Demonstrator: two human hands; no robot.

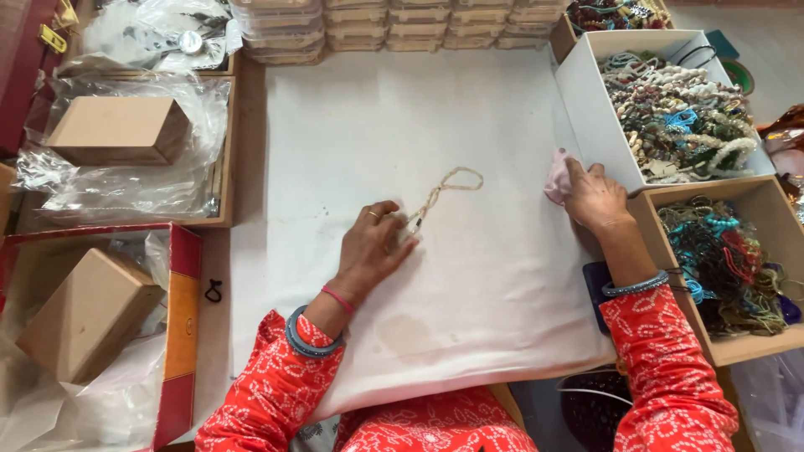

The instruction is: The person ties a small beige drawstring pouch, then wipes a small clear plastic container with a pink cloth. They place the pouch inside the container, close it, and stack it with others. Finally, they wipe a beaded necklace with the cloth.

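Head view: left hand [374, 243] pinching beaded cord [442, 191], loop beyond fingertips; right hand [593, 197] clutching pink cloth [556, 177].

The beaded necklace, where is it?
The beaded necklace lies mid-frame on the white sheet, one end under the left hand.

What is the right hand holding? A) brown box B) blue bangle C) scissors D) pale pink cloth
D: the right hand grips a small pale pink cloth beside the white box of beads, while the left hand rests on one end of the beige necklace lying on the white sheet.
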